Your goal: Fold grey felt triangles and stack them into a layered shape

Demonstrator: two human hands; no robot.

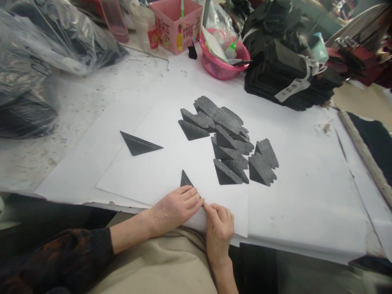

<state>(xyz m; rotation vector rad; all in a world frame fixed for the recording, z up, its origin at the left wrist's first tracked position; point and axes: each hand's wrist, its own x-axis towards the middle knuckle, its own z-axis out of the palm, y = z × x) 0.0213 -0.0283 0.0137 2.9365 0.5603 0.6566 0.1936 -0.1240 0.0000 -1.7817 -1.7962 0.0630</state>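
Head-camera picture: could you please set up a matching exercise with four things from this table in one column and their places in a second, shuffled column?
Things:
1. pink bowl
2. lone folded triangle
3. small grey triangle
4. clear plastic bag

Places:
A. far left of the table
B. under the left hand
C. far edge, beside the black fabric bundle
D. alone on white paper, left of the pile

Pairs: 1-C, 2-D, 3-B, 4-A

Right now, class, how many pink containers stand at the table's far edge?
2: a pink box at the back, and a pink bowl just right of it. Others may be hidden.
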